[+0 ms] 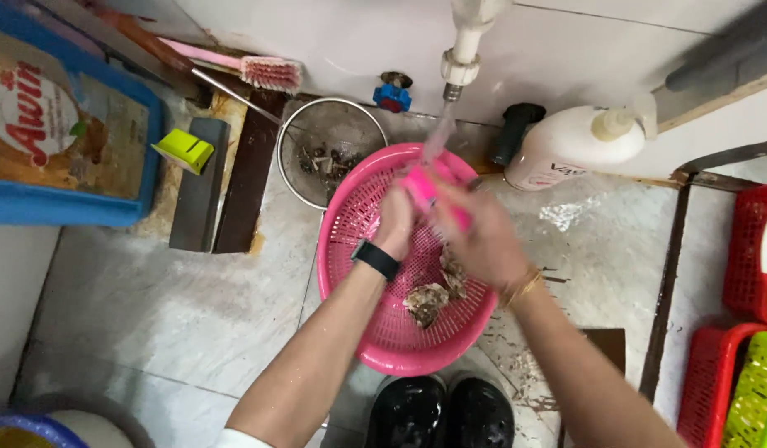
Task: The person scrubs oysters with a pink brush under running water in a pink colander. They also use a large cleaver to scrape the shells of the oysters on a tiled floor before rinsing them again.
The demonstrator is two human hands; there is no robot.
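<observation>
Looking down on two bare arms reaching over a pink basket (375,332) on a wet tiled floor (168,307), under a white tap (461,58) with water running. Left hand (394,224), black watch (375,259) on the wrist, curled shut around a small item, too blurred and hidden to name for sure, likely a shell. Right hand (479,236), gold bangle (523,288) on the wrist, clamped on a pink brush (433,195), pressed against what the left hand holds, directly in the stream and above the basket's far half. Lower in the basket, a few rough grey-brown shells (427,303), looking like oysters. Beyond the basket, touching its rim, a round metal strainer (325,145) holding dark scraps. Against the wall, a white pump bottle (566,145) lying on its side, a blue valve (392,95), a long pink scrub brush (267,73). Far left, a blue tray (151,149) and a yellow-green tool (184,149). Far right, red and green crates (748,348). Bottom centre, black shoes (446,411). Judged step: scrubbing one shell under the water, with others in the basket apparently waiting. Next move likely needing a steady hold on the slippery piece and a turn to bring its other faces to the bristles.
</observation>
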